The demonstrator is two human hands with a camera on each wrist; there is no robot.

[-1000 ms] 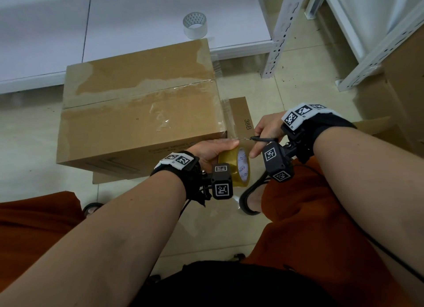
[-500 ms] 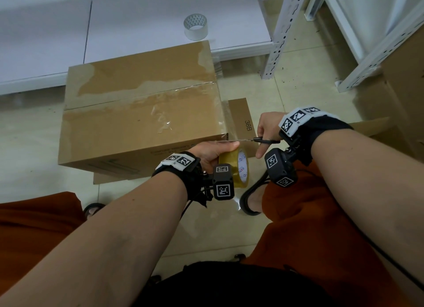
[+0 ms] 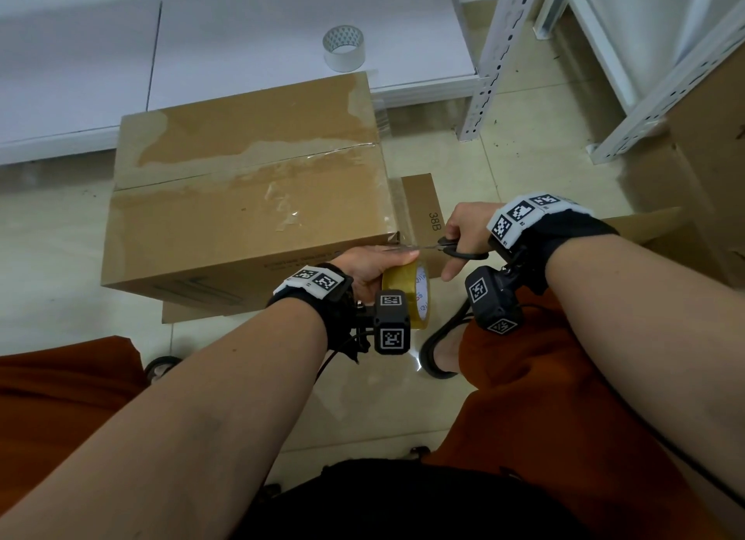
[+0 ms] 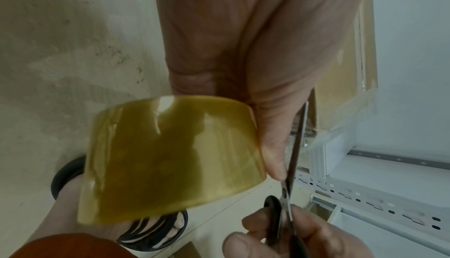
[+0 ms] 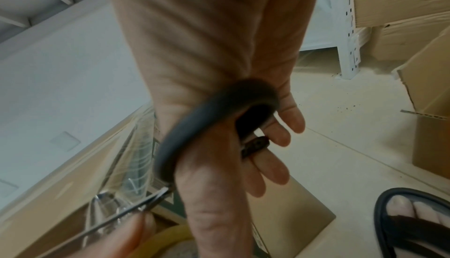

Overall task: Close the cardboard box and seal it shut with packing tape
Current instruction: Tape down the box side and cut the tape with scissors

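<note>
A closed cardboard box [image 3: 250, 200] stands on the floor, its flaps together and clear tape along the top seam and down its right side. My left hand [image 3: 373, 267] grips a yellowish tape roll [image 3: 407, 295] [image 4: 170, 158] at the box's near right corner. My right hand [image 3: 463, 237] holds black-handled scissors [image 3: 451, 251] [image 5: 209, 125], fingers through the loops. The blades [image 4: 295, 146] lie against the stretched clear tape between roll and box, beside my left thumb.
A white tape roll [image 3: 344, 47] sits on the low white shelf board [image 3: 242, 35] behind the box. A white metal rack upright [image 3: 487, 71] stands at right. More cardboard boxes [image 3: 709, 168] lie at far right, and flat cardboard [image 3: 423, 213] beside the box. My sandalled foot [image 3: 441, 350] is below the hands.
My right hand with the scissors has risen slightly and the blades have moved left into the tape strand. The left hand and roll stay at the box corner.
</note>
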